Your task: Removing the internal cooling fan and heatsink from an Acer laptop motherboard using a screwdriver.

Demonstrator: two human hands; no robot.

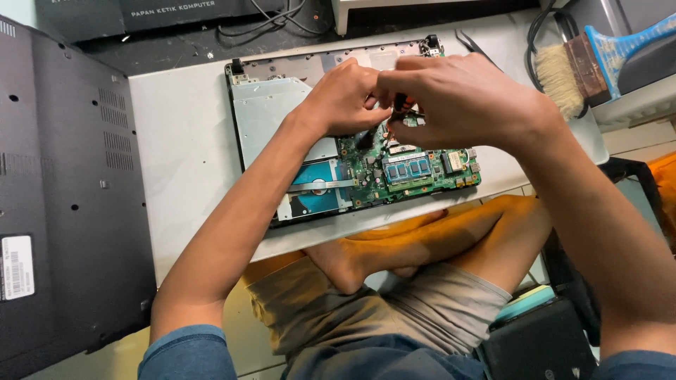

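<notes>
At the middle of the white table (190,141) in front of you lies the opened laptop (282,119), its underside bared: a silver optical drive (264,112) fills the part toward ten o'clock, a blue hard disk (317,190) crossed by a flat silver strip sits toward seven o'clock, and a green circuit board (422,172) with a row of blue memory chips runs out toward four o'clock. Your left hand (341,98) and your right hand (458,98) meet directly above the board's upper edge, near the laptop's centre, so the spot you are working on lies just under your fingertips and mostly hidden by them. Your left fingers are curled narrow and pressed down against the board. Your right fingers are pinched around a small dark tool (401,104) with a touch of red on it; what kind of tool it is cannot be told. Off toward nine o'clock rests the removed black bottom cover (63,183), and at two o'clock a paintbrush (584,63) with a blue handle lies well apart from your hands.
</notes>
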